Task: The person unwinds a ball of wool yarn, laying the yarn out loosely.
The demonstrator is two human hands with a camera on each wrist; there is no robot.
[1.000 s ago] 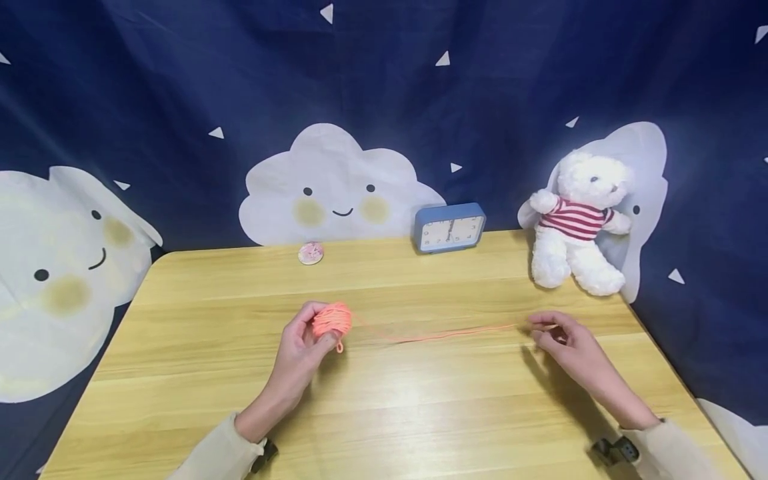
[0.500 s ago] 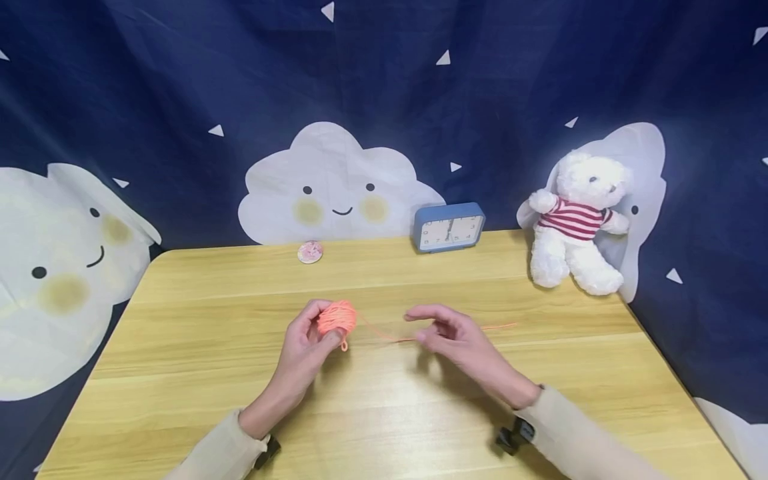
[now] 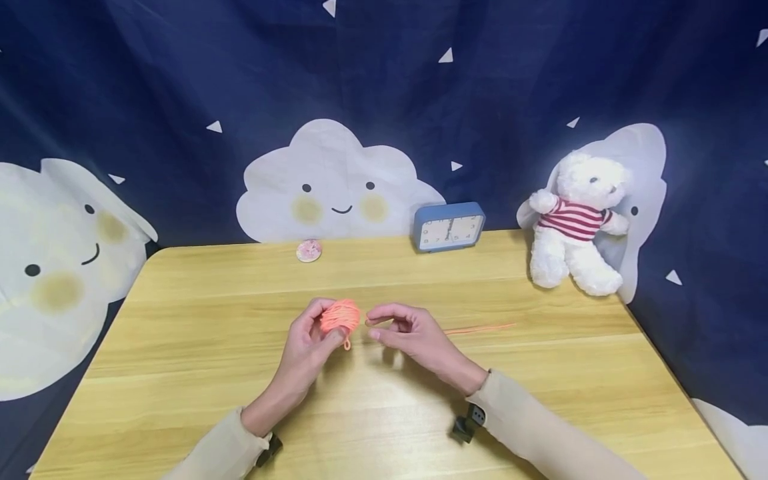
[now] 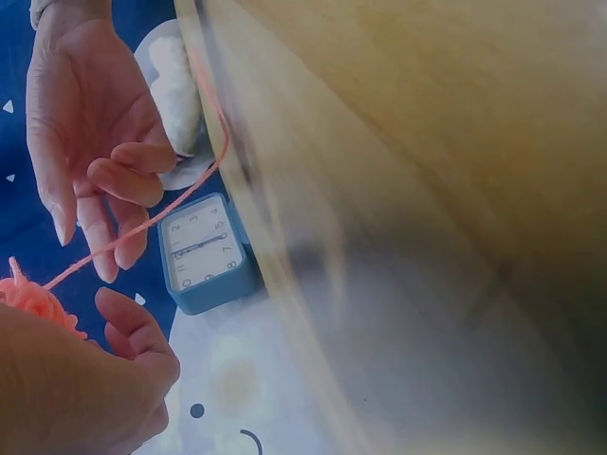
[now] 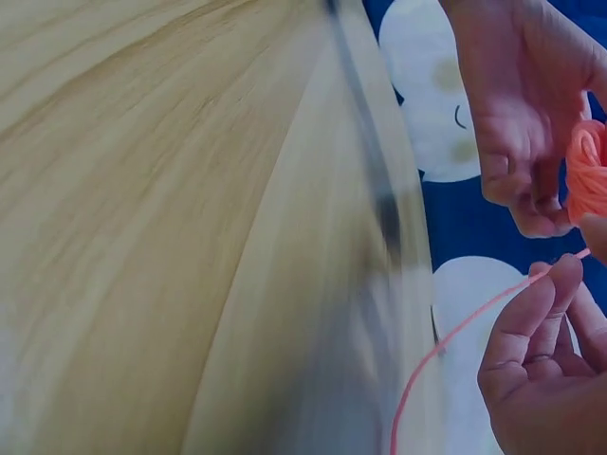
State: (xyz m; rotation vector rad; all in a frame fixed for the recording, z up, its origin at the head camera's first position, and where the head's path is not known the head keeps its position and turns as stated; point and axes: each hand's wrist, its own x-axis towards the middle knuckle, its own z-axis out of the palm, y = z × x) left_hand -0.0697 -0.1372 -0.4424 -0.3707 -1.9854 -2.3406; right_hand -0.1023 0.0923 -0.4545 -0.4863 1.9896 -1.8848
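Note:
A ball of coral-orange yarn [image 3: 341, 316] sits in my left hand [image 3: 305, 347], gripped between thumb and fingers above the table. A small loop of yarn hangs below the thumb. Close on its right is my right hand [image 3: 414, 332], thumb and index tips apart and pointing toward the ball. In the left wrist view, the yarn strand [image 4: 166, 210] runs from the ball past the right fingertips [image 4: 107, 267]. The right wrist view shows the strand [image 5: 446, 339] curving down from beside those fingers. Its tail [image 3: 483, 329] lies on the wood, partly hidden behind the right hand.
At the back of the wooden table [image 3: 210, 373] stands a blue clock [image 3: 450, 227]. A small round pink-patterned disc [image 3: 309, 251] lies left of it. A white teddy bear [image 3: 576, 230] in a striped shirt sits at the back right. A dark blue cloud-print curtain [image 3: 384, 73] hangs behind.
My right hand has left the far end of the strand at the right and come leftward to beside the ball. The left hand keeps its grip, having shifted slightly right.

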